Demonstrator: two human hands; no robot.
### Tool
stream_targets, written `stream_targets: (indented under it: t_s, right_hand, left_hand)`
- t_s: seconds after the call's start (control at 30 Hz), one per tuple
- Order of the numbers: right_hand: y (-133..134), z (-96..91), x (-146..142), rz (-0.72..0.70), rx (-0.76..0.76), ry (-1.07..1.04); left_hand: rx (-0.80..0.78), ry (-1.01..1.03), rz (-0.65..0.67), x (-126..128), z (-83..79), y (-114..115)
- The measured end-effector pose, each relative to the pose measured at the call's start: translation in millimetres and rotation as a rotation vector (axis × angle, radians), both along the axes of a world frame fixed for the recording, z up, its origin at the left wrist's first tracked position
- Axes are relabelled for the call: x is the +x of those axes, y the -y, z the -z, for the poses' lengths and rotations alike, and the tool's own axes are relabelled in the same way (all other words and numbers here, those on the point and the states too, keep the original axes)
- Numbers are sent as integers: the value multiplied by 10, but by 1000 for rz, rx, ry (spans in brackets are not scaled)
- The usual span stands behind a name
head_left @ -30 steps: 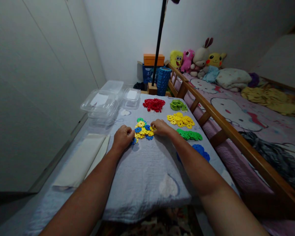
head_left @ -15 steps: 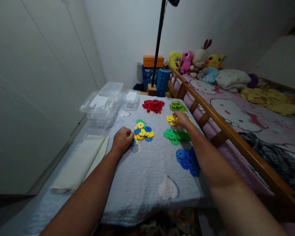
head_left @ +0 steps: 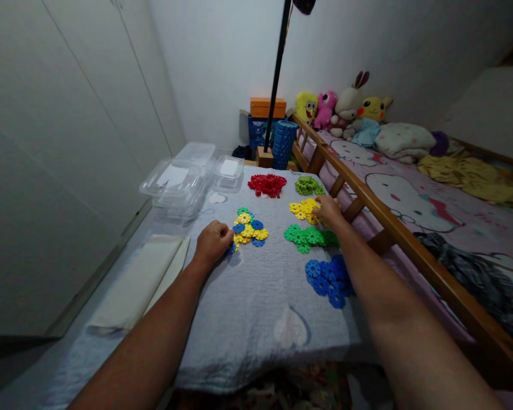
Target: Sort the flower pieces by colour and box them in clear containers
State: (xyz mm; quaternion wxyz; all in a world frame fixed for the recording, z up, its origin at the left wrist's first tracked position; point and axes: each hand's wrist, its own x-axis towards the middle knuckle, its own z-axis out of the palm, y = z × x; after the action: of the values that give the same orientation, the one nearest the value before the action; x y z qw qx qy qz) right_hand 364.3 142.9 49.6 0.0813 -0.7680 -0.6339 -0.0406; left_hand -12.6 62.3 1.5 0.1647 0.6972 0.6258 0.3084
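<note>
Flat flower-shaped plastic pieces lie sorted by colour on a pale quilted cloth (head_left: 256,296). My left hand (head_left: 212,242) is curled, its fingertips pinching the left edge of a joined cluster of yellow, blue and green pieces (head_left: 248,228). My right hand (head_left: 328,209) rests with fingers bent on the right side of the yellow pile (head_left: 303,209); whether it holds a piece is hidden. Beside it lie a dark green pile (head_left: 308,236), a blue pile (head_left: 328,276), a red pile (head_left: 267,184) and a light green pile (head_left: 308,184).
Clear plastic boxes (head_left: 177,185) stand at the back left, a folded cream cloth (head_left: 143,279) at the left. A wooden bed rail (head_left: 393,233) runs along the right, with soft toys (head_left: 342,105) beyond. A black pole (head_left: 277,74) rises behind the table.
My right hand left the mixed cluster and moved right and back to the yellow pile. My left hand stayed on the cluster's left edge.
</note>
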Motion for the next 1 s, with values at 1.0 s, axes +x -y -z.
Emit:
stream_targets:
  t_s: [1.0]
  right_hand:
    - [459, 279, -1699, -443, -147, -291]
  left_hand:
    - [27, 31, -25, 6, 10, 6]
